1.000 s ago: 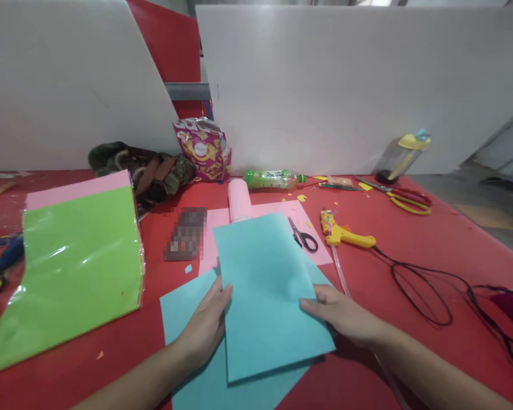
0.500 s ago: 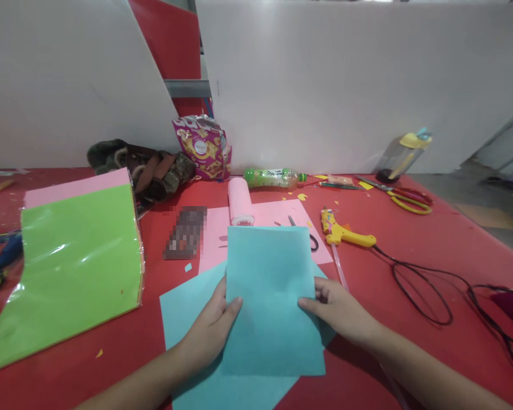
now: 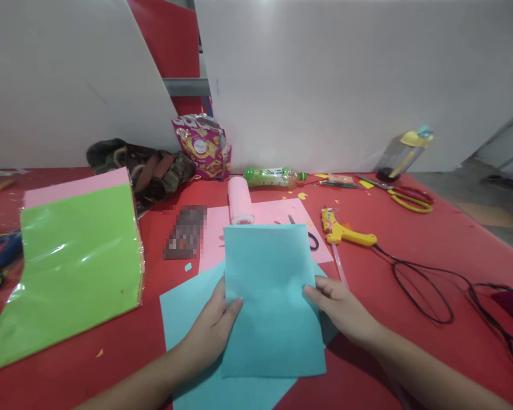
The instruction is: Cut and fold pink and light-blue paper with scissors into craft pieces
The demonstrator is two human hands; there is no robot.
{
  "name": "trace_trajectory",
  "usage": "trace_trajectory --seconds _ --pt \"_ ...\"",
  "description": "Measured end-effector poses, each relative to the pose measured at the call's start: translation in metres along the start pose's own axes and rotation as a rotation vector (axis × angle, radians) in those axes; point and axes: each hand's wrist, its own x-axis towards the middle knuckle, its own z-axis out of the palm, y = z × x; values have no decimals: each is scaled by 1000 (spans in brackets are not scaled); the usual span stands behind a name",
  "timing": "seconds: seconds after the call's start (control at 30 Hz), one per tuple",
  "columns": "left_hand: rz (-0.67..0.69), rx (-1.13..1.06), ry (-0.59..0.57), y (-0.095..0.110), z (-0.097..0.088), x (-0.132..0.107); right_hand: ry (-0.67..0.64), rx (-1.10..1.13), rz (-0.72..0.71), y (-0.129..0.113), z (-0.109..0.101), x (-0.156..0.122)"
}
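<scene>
A light-blue sheet of paper (image 3: 273, 319) is held up between my two hands, its long sides running away from me. My left hand (image 3: 214, 319) grips the left edge, thumb on top and fingers behind. On the right edge, my right hand (image 3: 342, 307) pinches the sheet the same way, with the fingertips hidden underneath. Below it lies a larger light-blue sheet (image 3: 188, 330), partly covered. Beyond the held paper are a pink sheet (image 3: 282, 212), a pink roll (image 3: 240, 199) and scissors with dark handles (image 3: 313, 241), partly hidden.
A yellow glue gun (image 3: 346, 232) with a trailing black cord lies at right. Green and pink sheets in clear plastic (image 3: 81, 256) lie at left. Farther back are a green-labelled bottle (image 3: 273, 177), a snack bag (image 3: 203, 147), large scissors (image 3: 410, 199) and a clear yellow-topped bottle (image 3: 404, 154).
The right thumb has shifted slightly outward and up along the sheet's right edge. The held paper's top has moved a little left; my left hand stays nearly in place.
</scene>
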Motion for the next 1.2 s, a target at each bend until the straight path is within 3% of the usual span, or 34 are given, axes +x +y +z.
trace_trajectory --seconds 0.3,0.5,0.63,0.83,1.2 --pt "24 -49 -34 1 2 -1 125 -65 -56 -4 -6 2" --pt "-157 -345 70 -4 -2 2 -5 -73 -5 -6 -3 0" --pt "-294 -427 49 -5 -3 1 -138 -179 56 -3 0 -1" --pt "-286 -218 94 -8 -2 2 -174 -153 67 -5 2 -1" --pt "-166 -5 29 -8 -4 1 -71 -187 23 -2 0 0"
